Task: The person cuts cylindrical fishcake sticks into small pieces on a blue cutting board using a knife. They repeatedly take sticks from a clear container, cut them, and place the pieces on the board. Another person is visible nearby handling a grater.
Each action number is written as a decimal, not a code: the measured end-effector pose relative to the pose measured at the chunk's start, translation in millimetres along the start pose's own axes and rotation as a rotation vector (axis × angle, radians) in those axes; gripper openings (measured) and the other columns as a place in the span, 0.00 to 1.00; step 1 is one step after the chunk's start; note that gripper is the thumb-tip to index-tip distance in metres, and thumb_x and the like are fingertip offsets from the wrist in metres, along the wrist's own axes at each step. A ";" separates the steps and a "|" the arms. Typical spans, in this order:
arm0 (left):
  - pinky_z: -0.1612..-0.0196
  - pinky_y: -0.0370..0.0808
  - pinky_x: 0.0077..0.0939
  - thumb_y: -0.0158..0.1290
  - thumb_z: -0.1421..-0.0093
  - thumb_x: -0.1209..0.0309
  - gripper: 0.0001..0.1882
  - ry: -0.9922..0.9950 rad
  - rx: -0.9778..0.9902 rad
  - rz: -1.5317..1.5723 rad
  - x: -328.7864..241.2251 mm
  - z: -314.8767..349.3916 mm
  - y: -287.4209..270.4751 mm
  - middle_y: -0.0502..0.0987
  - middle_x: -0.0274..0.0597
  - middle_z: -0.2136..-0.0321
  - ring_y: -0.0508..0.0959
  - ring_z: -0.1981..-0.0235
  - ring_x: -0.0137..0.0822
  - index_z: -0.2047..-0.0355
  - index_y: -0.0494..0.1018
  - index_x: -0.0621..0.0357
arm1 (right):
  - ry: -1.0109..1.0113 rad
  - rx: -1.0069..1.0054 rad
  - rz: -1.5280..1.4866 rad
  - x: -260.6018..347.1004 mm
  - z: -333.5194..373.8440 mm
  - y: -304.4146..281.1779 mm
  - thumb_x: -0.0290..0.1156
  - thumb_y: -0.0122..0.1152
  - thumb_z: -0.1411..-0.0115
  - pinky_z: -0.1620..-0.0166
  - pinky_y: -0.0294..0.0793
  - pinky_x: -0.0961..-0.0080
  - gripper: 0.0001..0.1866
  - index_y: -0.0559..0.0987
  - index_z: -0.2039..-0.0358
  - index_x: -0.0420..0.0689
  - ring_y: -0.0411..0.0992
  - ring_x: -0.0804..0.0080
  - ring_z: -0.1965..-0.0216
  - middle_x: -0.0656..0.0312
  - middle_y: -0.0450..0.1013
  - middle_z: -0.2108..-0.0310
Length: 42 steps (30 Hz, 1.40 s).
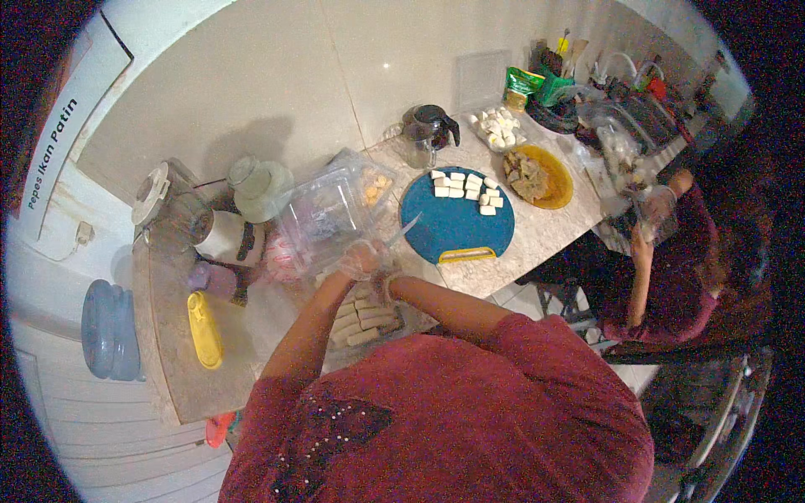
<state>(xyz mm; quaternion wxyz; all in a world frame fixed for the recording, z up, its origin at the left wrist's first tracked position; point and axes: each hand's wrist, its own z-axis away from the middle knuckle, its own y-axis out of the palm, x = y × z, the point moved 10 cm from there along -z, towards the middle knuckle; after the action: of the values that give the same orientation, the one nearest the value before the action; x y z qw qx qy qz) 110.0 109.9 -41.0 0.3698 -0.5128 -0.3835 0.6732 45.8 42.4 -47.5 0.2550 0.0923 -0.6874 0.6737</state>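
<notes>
My left hand (362,258), in a clear plastic glove, is closed at the near edge of a clear plastic box (323,205). A knife (407,229) juts from it, blade pointing up and right toward a round blue cutting board (453,226). Close beside it, my gloved right hand (385,286) is over the upper end of a container of long pale sticks (360,317); its fingers are hidden. Several pale cut blocks (457,185) lie in short rows on the board's far half. The board has a yellow-edged handle (467,254).
Right of the board are an orange-yellow plate (558,180) of brownish food and a bag of white pieces (501,127). A glass pot (426,134) stands behind. A yellow case (204,329) lies left. Another person (683,268) works at the right.
</notes>
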 end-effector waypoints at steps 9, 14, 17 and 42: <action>0.60 0.76 0.49 0.50 0.32 0.55 0.17 0.098 0.003 -0.017 -68.6 20.8 -36.1 0.82 0.54 0.66 0.82 0.65 0.55 0.59 0.78 0.55 | 0.021 -0.016 0.017 -17.5 -18.0 3.0 0.36 0.51 0.35 0.47 0.77 0.56 0.17 0.80 0.51 0.42 0.78 0.49 0.53 0.48 0.79 0.54; 0.64 0.75 0.52 0.52 0.31 0.57 0.14 0.117 -0.080 0.072 -137.1 31.8 -93.0 0.80 0.55 0.70 0.80 0.68 0.58 0.61 0.76 0.54 | 0.025 -0.218 0.111 -12.1 11.8 -32.0 0.35 0.49 0.34 0.46 0.76 0.56 0.18 0.79 0.49 0.40 0.78 0.48 0.52 0.47 0.79 0.52; 0.65 0.74 0.54 0.50 0.30 0.57 0.13 0.241 -0.148 0.177 -166.6 10.5 -100.3 0.78 0.56 0.74 0.79 0.70 0.59 0.61 0.75 0.54 | 0.160 -0.304 0.084 -23.8 54.8 -83.1 0.35 0.48 0.33 0.45 0.76 0.56 0.19 0.78 0.48 0.39 0.77 0.48 0.51 0.46 0.79 0.51; 0.57 0.80 0.56 0.39 0.27 0.65 0.14 0.228 0.273 -0.156 -274.8 -57.1 45.1 0.82 0.62 0.63 0.83 0.60 0.63 0.55 0.70 0.63 | 1.328 -0.906 -0.526 -215.7 332.2 -174.0 0.45 0.71 0.46 0.52 0.79 0.62 0.20 0.87 0.57 0.46 0.82 0.57 0.57 0.50 0.84 0.60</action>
<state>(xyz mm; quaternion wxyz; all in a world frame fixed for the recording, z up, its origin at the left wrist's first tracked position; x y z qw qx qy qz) 216.1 -146.7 20.2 0.5281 -0.4995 -0.2831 0.6257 236.5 -340.7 15.6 0.7668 -0.2768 -0.5549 0.1660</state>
